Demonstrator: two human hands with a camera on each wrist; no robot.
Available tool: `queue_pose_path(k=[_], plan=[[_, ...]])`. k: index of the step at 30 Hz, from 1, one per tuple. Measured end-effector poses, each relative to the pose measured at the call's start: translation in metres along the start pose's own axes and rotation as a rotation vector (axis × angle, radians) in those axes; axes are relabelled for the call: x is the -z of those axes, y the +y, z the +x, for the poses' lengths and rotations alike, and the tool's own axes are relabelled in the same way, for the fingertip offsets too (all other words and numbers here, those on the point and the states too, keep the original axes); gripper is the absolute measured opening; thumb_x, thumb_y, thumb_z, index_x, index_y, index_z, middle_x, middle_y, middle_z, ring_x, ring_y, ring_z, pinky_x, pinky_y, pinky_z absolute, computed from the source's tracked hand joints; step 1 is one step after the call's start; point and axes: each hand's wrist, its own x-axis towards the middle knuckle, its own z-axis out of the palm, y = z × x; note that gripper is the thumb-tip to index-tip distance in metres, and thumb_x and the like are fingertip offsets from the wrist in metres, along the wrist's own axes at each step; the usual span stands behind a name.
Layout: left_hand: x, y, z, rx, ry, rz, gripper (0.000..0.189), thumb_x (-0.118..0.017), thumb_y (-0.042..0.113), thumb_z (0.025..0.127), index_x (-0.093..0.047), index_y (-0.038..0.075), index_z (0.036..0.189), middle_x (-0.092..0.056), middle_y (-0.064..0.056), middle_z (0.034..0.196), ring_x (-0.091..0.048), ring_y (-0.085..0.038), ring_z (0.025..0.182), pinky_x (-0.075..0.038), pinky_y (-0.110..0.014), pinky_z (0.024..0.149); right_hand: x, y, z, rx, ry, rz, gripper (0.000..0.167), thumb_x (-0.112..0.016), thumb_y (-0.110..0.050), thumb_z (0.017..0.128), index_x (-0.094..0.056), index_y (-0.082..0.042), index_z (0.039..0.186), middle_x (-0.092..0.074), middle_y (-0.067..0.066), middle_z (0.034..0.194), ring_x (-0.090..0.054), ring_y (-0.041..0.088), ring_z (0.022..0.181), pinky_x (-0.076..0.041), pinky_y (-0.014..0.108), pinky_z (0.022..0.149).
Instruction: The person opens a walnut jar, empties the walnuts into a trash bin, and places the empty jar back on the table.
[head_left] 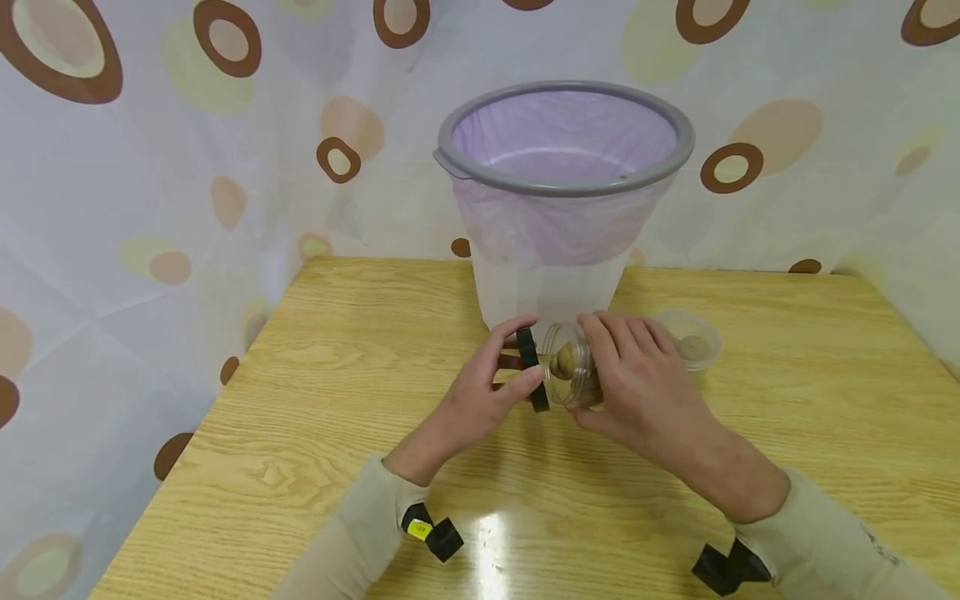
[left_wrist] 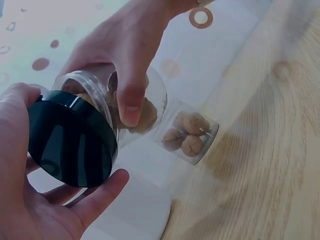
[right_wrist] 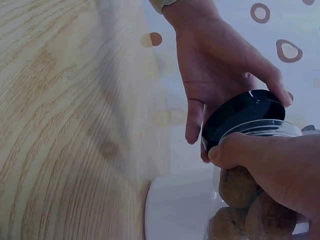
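Observation:
My left hand [head_left: 476, 396] holds a black round lid [left_wrist: 70, 142] by its edge, thumb on one side and fingers on the other. My right hand [head_left: 648, 387] grips a clear jar [head_left: 553, 387], its mouth tilted sideways toward the lid. Lid and jar mouth are close together; whether they touch I cannot tell. Inside the jar are several round brown lumps [right_wrist: 240, 187], partly covered by the right hand. Beyond that hand stands a clear container [head_left: 708, 358] with more brown lumps [left_wrist: 192, 145], some of them cracked.
A white bin [head_left: 551, 287] with a purple liner [head_left: 570, 229] and a grey rim [head_left: 566, 188] stands at the back, just behind the hands. All this is on a wooden table [head_left: 315, 442], with a patterned curtain [head_left: 277, 108] behind and at both sides.

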Motion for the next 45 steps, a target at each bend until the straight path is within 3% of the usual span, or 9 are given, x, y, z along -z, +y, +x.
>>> queue_pose_path(k=[4,9,11,16,22,27,35,41,45], plan=[[0.005,-0.003,-0.003,0.001,0.013,0.017,0.058,-0.061,0.03,0.096,-0.037,0.026,0.148,-0.048,-0.015,0.134,-0.06,-0.028,0.116,-0.058,-0.032,0.085,0.001,0.002,0.0,-0.018,-0.011,0.021,0.096,-0.093,-0.034,0.051,-0.05,0.005,0.128,-0.061,0.023,0.117,-0.06,0.039,0.106,-0.047,0.053,0.093],[0.012,-0.009,-0.007,0.002,0.038,0.124,0.059,-0.068,0.022,0.091,-0.044,0.031,0.144,-0.046,-0.006,0.137,-0.057,-0.02,0.115,-0.056,-0.034,0.089,0.003,0.005,0.0,-0.04,-0.019,0.023,0.097,-0.093,-0.035,0.051,-0.051,0.006,0.128,-0.062,0.024,0.115,-0.06,0.04,0.104,-0.047,0.053,0.092],[0.015,-0.011,-0.009,0.008,0.038,0.203,0.061,-0.069,0.026,0.09,-0.044,0.036,0.145,-0.045,-0.004,0.136,-0.052,-0.018,0.114,-0.054,-0.036,0.089,0.004,0.006,0.0,-0.042,-0.016,0.02,0.098,-0.094,-0.036,0.051,-0.051,0.006,0.128,-0.062,0.024,0.113,-0.06,0.04,0.103,-0.047,0.053,0.091],[0.02,-0.015,-0.013,0.028,-0.009,0.433,0.069,-0.07,0.034,0.088,-0.04,0.039,0.15,-0.042,-0.012,0.129,-0.044,-0.026,0.115,-0.046,-0.045,0.092,0.005,0.009,-0.001,-0.033,0.005,0.013,0.098,-0.094,-0.037,0.051,-0.051,0.007,0.128,-0.062,0.024,0.111,-0.061,0.041,0.101,-0.047,0.053,0.09],[0.021,-0.021,-0.016,0.141,-0.12,0.805,0.076,-0.069,0.045,0.087,-0.033,0.041,0.153,-0.036,-0.012,0.142,-0.036,-0.034,0.128,-0.044,-0.051,0.1,0.005,0.011,-0.003,-0.042,0.006,0.021,0.097,-0.093,-0.036,0.052,-0.05,0.007,0.128,-0.062,0.025,0.111,-0.06,0.042,0.101,-0.047,0.053,0.09],[0.023,-0.029,-0.019,0.213,-0.217,0.967,0.078,-0.069,0.047,0.088,-0.031,0.037,0.155,-0.034,-0.014,0.146,-0.036,-0.035,0.125,-0.038,-0.053,0.103,0.007,0.013,-0.002,-0.05,0.003,0.025,0.095,-0.092,-0.034,0.052,-0.05,0.006,0.127,-0.061,0.024,0.111,-0.059,0.042,0.102,-0.046,0.054,0.09],[0.026,-0.038,-0.024,0.218,-0.24,1.064,0.073,-0.065,0.052,0.091,-0.036,0.028,0.154,-0.036,-0.015,0.15,-0.038,-0.038,0.13,-0.038,-0.052,0.103,0.011,0.017,-0.003,-0.066,-0.009,0.02,0.097,-0.092,-0.034,0.053,-0.048,0.005,0.129,-0.06,0.025,0.114,-0.058,0.042,0.104,-0.046,0.056,0.091],[0.032,-0.039,-0.025,0.255,-0.231,0.98,0.086,-0.063,0.061,0.088,-0.026,0.026,0.157,-0.029,-0.014,0.157,-0.031,-0.038,0.141,-0.032,-0.056,0.111,0.013,0.021,-0.004,-0.073,-0.008,0.019,0.097,-0.093,-0.034,0.053,-0.047,0.005,0.129,-0.06,0.025,0.114,-0.058,0.043,0.104,-0.046,0.058,0.091],[0.044,-0.037,-0.02,0.294,-0.175,0.902,0.085,-0.057,0.062,0.092,-0.021,0.024,0.159,-0.024,-0.014,0.16,-0.025,-0.038,0.146,-0.026,-0.058,0.116,0.015,0.023,-0.004,-0.069,0.002,0.011,0.095,-0.092,-0.035,0.052,-0.047,0.004,0.127,-0.06,0.025,0.113,-0.059,0.043,0.102,-0.047,0.057,0.09]])
